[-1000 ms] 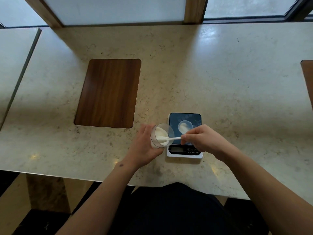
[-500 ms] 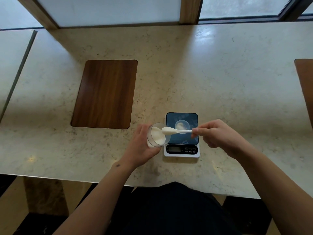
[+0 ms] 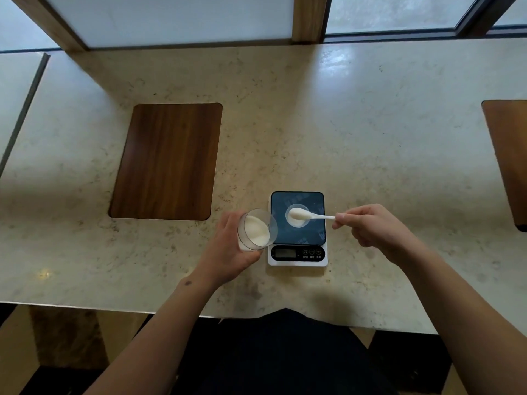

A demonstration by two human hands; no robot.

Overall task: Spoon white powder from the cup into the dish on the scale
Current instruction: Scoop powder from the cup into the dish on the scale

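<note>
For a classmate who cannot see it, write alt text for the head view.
A right hand holds a spoon of white powder over a small dish on a scale, while the left hand tilts a clear cup of powder beside it on a marble counter.

The scale (image 3: 297, 228) sits on the table (image 3: 370, 138) near its front edge, with the dish (image 3: 297, 216) on its platform. The cup (image 3: 256, 230) is just left of the scale, tilted toward it. A wooden inset (image 3: 166, 161) lies farther left and behind.

Countertop (image 3: 370, 132) lies bare around scale (image 3: 297, 253); cup (image 3: 256, 230) crowds its left
</note>
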